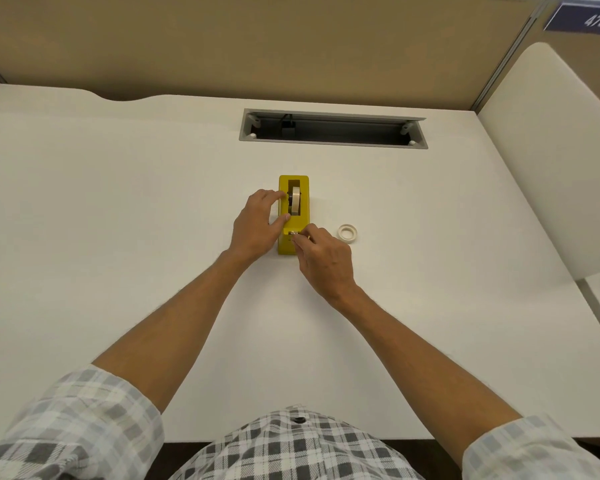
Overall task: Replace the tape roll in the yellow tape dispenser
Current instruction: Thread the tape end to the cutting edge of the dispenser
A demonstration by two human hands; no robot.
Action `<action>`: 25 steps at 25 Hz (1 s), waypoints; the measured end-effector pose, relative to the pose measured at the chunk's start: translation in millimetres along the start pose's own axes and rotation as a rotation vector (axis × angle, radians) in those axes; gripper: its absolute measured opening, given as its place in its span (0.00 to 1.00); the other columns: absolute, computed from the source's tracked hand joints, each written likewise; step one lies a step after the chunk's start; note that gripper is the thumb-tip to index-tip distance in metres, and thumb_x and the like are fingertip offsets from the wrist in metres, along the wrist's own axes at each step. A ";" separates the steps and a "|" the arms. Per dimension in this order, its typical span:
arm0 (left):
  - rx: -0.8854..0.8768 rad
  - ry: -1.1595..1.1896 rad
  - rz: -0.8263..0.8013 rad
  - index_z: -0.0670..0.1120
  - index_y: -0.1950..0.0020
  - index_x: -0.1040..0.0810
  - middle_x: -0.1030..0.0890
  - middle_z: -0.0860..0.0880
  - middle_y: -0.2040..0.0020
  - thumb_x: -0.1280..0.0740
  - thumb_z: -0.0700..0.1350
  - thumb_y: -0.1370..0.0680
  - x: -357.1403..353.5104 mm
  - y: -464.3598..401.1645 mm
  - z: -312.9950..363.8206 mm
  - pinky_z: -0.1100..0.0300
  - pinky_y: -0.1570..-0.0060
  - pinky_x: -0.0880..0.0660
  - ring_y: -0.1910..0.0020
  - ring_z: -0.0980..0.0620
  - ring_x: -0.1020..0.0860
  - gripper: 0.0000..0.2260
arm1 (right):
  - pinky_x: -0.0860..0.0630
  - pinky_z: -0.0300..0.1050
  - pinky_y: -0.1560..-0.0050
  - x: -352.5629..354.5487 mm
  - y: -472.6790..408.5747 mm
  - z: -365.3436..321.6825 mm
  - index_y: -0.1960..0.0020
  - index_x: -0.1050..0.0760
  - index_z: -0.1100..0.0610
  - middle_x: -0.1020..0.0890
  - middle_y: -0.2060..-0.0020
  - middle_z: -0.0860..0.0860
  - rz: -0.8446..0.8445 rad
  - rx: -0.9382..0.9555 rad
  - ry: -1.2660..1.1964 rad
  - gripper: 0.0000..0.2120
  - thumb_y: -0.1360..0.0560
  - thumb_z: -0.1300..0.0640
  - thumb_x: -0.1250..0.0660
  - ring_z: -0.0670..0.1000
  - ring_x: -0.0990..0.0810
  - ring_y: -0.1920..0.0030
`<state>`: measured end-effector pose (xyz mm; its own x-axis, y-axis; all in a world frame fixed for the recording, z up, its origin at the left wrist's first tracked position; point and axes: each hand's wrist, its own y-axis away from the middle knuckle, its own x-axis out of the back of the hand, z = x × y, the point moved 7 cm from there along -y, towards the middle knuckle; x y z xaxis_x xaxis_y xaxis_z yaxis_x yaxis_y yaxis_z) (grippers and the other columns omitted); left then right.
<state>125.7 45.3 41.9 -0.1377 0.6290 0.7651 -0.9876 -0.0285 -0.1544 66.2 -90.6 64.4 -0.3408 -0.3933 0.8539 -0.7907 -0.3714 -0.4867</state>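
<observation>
**At a white tabletop, 2 hands work a yellow dispenser**

On the white tabletop (118, 202), a yellow dispenser (293, 216) stands lengthwise near the middle, its cutter end toward the person. A roll (294, 201) of pale tape sits upright in its slot. The left hand (257, 225) rests against the dispenser's left side, fingers (274, 195) spread apart, fingertips at the roll's hub and thumb on the yellow body. The right hand (321, 258) reaches the cutter end, fingers pinched together on a small bit of tape at the blade. A second, thinner roll (347, 233) lies flat just right of the dispenser, apart from it. Behind, a grey cable tray (333, 129) is set into the tabletop, before a tan partition (257, 46). Checked sleeves (84, 427) show at the bottom edge.
</observation>
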 end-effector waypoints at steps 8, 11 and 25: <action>0.069 0.362 0.042 0.47 0.46 0.18 0.19 0.51 0.50 0.34 0.46 0.21 -2.4 35.7 5.9 0.62 0.56 0.27 0.46 0.51 0.23 0.08 | 0.30 0.42 0.76 4.9 0.3 -2.1 0.57 0.19 0.57 0.20 0.64 0.52 0.054 0.023 0.047 0.02 0.28 0.60 0.27 0.52 0.23 0.68; 0.068 0.403 0.022 0.45 0.45 0.18 0.19 0.49 0.47 0.32 0.47 0.22 -3.4 44.0 7.9 0.55 0.52 0.22 0.45 0.50 0.22 0.10 | 0.31 0.42 0.77 6.7 3.0 -2.3 0.57 0.19 0.57 0.20 0.64 0.51 0.090 0.041 0.060 0.01 0.28 0.60 0.27 0.52 0.23 0.69; -0.125 0.080 -0.027 0.44 0.38 0.21 0.20 0.47 0.42 0.33 0.47 0.22 -5.4 44.8 9.1 0.56 0.46 0.23 0.44 0.50 0.23 0.13 | 0.29 0.41 0.75 5.6 15.3 8.8 0.53 0.18 0.55 0.18 0.59 0.50 0.060 -0.089 -0.120 0.06 0.25 0.54 0.31 0.51 0.21 0.66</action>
<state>81.5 33.6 36.5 -0.1001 0.6882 0.7186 -0.9730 0.0832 -0.2152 56.7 -105.9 60.1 -0.3301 -0.5119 0.7931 -0.8145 -0.2703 -0.5134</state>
